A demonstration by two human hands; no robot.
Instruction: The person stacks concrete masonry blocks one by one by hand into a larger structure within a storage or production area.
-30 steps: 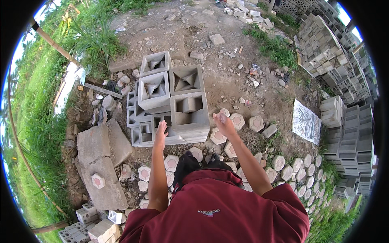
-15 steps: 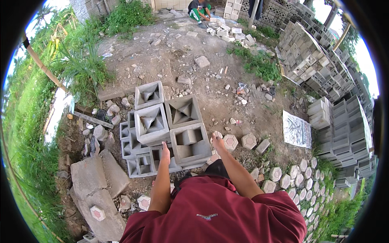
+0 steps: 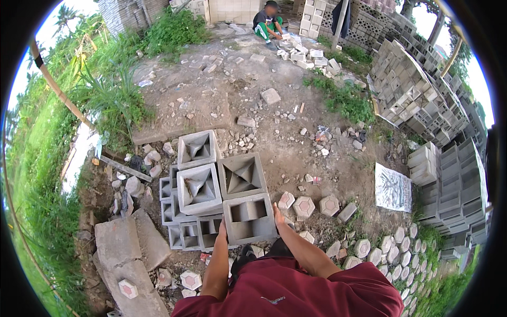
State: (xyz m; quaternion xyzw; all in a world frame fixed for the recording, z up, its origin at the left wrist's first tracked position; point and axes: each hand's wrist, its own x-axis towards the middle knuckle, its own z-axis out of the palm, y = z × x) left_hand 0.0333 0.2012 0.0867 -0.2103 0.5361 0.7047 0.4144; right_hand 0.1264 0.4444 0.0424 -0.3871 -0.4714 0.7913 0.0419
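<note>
A square grey concrete block [image 3: 252, 228] with a hollow, partitioned face sits at the front right of a stack, close to my body. My left hand [image 3: 222, 229] presses along its left side, and my right hand [image 3: 278, 215] lies against its right side, so the block is held between them. Behind it rests another block with a pyramid-like inside [image 3: 242, 175]. To the left are two similar vent blocks, a nearer one [image 3: 199, 189] and a farther one [image 3: 197, 149]. Smaller hollow blocks [image 3: 189, 236] form the layers below on the left. My fingertips are partly hidden.
Hexagonal pavers [image 3: 304, 207] lie on the right, with broken concrete slabs [image 3: 119, 238] at the left. Tall block stacks [image 3: 449, 195] line the right side near a printed sheet [image 3: 393, 187]. A person [image 3: 268, 24] crouches far off beside pale blocks [image 3: 301, 55].
Both hands have come down and in against the sides of the front right block; before, they were held apart beside it. The view has tilted, and the stack appears lower in the picture.
</note>
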